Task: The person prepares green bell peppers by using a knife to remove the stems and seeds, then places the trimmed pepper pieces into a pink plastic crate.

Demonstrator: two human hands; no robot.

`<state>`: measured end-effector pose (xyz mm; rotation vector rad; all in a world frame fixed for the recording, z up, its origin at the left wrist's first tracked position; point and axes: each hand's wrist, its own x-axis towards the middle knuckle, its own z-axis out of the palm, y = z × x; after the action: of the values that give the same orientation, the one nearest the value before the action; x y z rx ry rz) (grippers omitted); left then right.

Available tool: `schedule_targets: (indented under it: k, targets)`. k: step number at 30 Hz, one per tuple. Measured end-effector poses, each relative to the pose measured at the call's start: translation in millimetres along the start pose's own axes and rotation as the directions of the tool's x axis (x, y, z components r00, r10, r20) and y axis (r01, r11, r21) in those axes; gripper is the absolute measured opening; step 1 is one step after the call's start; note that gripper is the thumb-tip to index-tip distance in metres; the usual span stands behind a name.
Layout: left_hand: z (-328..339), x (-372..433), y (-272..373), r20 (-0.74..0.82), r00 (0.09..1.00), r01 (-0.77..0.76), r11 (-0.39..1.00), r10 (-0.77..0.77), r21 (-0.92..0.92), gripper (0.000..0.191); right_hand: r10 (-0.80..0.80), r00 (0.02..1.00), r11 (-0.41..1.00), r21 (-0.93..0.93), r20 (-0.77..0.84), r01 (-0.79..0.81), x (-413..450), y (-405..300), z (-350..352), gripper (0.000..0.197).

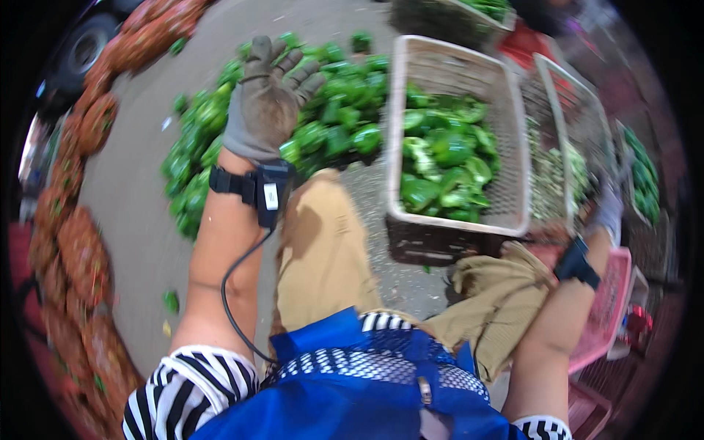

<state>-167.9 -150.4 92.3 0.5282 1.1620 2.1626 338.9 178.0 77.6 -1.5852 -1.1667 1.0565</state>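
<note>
My left hand, in a grey work glove with a dark coating, is held out over a heap of green bell peppers on the ground. Its fingers are spread and nothing is in them. Right of the heap stands a pale-rimmed plastic crate, partly filled with cut green bell peppers. My right hand, in a light glove, is at the far right beside a second crate holding pale green scraps. Blur hides its fingers and whatever they may hold.
Full reddish mesh sacks line the left side, with a wheel behind them. A pink basket stands near my right forearm. Another crate is at the top, and a container of green vegetables at the far right.
</note>
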Motion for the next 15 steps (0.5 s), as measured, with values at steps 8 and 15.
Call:
schedule_targets:
  k: [8,15]
  targets:
    - [-358.1,-151.2,-73.3,-0.524,0.82,0.4,0.886,-0.23,0.237,0.022,0.022,0.911,0.998,-0.058,0.412,0.002,-27.7,23.1,37.4,0.058]
    - [-308.5,-123.5,-158.9,-0.382,0.924,0.373,-0.227,0.007,0.9,0.107,0.088,0.897,0.977,-0.214,0.433,0.007,-147.7,-6.9,106.4,0.053]
